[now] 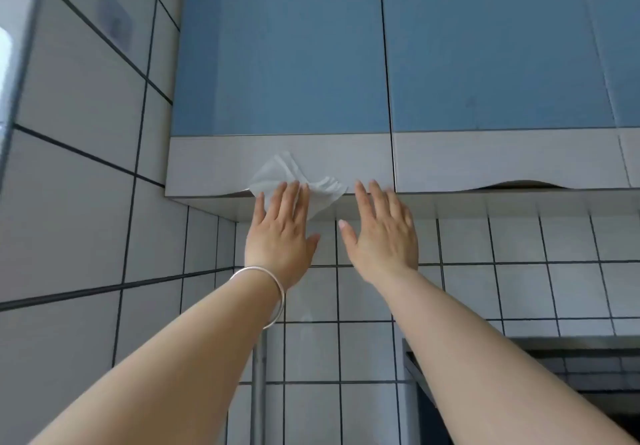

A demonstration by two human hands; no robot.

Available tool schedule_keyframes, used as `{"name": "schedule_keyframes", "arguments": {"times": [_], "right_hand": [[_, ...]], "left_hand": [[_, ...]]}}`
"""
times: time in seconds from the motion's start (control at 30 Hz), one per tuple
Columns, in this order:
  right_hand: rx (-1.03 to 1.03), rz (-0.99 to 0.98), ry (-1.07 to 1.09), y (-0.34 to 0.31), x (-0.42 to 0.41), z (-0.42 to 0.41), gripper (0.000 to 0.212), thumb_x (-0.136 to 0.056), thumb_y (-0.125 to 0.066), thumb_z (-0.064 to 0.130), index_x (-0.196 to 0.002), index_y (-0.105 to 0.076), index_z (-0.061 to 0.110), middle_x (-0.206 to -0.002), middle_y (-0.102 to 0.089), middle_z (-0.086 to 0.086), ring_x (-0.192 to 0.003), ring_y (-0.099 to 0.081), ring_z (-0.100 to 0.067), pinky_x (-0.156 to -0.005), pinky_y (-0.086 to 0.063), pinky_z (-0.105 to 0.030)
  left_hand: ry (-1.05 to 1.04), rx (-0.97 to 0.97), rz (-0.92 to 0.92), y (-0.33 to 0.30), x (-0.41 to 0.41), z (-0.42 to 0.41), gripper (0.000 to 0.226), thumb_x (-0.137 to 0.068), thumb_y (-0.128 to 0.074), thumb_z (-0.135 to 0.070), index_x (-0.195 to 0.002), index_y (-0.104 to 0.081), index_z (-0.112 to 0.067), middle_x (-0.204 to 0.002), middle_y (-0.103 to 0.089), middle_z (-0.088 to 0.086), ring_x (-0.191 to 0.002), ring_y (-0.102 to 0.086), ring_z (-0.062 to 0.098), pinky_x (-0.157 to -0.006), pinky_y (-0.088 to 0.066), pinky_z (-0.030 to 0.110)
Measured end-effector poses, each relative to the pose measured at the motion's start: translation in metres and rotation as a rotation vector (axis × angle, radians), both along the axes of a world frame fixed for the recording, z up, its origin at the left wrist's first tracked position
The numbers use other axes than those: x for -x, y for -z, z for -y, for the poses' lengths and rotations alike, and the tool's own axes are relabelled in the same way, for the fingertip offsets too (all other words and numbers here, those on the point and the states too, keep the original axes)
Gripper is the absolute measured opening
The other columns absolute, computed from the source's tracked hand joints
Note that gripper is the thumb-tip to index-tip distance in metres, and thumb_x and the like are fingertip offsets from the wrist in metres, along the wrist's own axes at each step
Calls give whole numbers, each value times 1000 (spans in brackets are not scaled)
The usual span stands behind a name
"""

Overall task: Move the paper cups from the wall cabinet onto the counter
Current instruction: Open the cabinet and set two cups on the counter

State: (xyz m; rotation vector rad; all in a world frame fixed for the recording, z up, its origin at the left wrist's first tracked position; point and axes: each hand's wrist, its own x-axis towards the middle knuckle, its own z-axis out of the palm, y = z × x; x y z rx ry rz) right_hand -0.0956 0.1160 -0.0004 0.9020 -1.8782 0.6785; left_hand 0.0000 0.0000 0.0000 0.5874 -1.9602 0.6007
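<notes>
The wall cabinet (284,63) has blue doors with a grey lower band, and both doors are closed. No paper cups are visible. My left hand (280,233), with a silver bangle on the wrist, reaches up to the left door's bottom edge and presses a white tissue (294,174) against it with flat fingers. My right hand (381,233) is raised beside it, fingers spread, fingertips at the same door's lower right corner, holding nothing.
White tiled walls (86,132) with dark grout run to the left and below the cabinet. A second closed cabinet door (502,63) is on the right. A dark metal frame (554,358) sits at lower right.
</notes>
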Motion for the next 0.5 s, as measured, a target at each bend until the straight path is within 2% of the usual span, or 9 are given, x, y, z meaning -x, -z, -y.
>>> {"name": "schedule_keyframes", "arguments": {"times": [0.07,0.1,0.13,0.17,0.23,0.3,0.4,0.43,0.5], "right_hand": [[31,-57,10,-9,2,13,64,-96,-31,45,-151,-8,22,-160,-11,-2,-147,-9,-25,-118,-13,-39],[46,-88,27,-12,3,21,63,-96,-35,42,-150,-15,19,-158,-17,-4,-144,-16,-26,-115,-17,-38],[58,-118,19,-16,3,27,60,-94,-41,37,-147,-25,17,-153,-27,-5,-140,-25,-27,-111,-23,-38],[80,-163,16,-19,4,35,55,-90,-49,32,-140,-37,15,-144,-39,-7,-131,-36,-28,-105,-31,-38],[137,-281,50,-23,6,47,44,-73,-66,23,-115,-60,12,-116,-59,-7,-105,-55,-29,-84,-45,-36],[184,-340,67,-27,7,57,40,-55,-75,19,-94,-66,13,-93,-64,-5,-84,-61,-28,-68,-49,-32],[229,-359,41,-28,3,67,36,-48,-76,15,-82,-64,11,-83,-63,-6,-76,-61,-30,-62,-49,-30],[253,-347,36,-27,1,69,35,-47,-75,14,-80,-63,11,-81,-63,-6,-75,-61,-30,-61,-48,-29],[298,-320,50,-27,-5,73,33,-45,-74,12,-76,-62,13,-77,-62,-5,-72,-60,-28,-58,-46,-28]], "left_hand": [[67,56,-64,-10,5,10,68,-92,-45,-34,-148,-16,-9,-151,-28,11,-140,-25,28,-117,-12,42],[105,126,-125,-16,10,16,62,-85,-56,-26,-141,-35,-7,-137,-46,13,-127,-43,31,-113,-24,41],[138,191,-163,-21,13,20,54,-75,-65,-18,-126,-52,-7,-119,-59,12,-109,-56,32,-104,-33,37],[157,239,-214,-26,19,27,44,-66,-69,-12,-109,-61,-7,-102,-64,10,-92,-61,32,-93,-34,33],[162,252,-243,-31,22,32,28,-60,-68,-7,-87,-61,-10,-85,-63,8,-75,-59,30,-74,-28,32],[139,276,-263,-34,23,30,17,-63,-56,-8,-79,-58,-12,-78,-61,6,-68,-56,28,-65,-23,33],[165,262,-290,-37,26,30,18,-65,-39,-12,-74,-55,-13,-71,-57,4,-61,-53,26,-64,-23,32],[176,258,-300,-37,27,30,15,-66,-41,-12,-73,-54,-13,-69,-57,4,-60,-54,25,-64,-25,32],[161,244,-289,-38,28,29,11,-62,-60,-10,-72,-54,-14,-67,-57,4,-59,-54,24,-61,-29,28]]}}
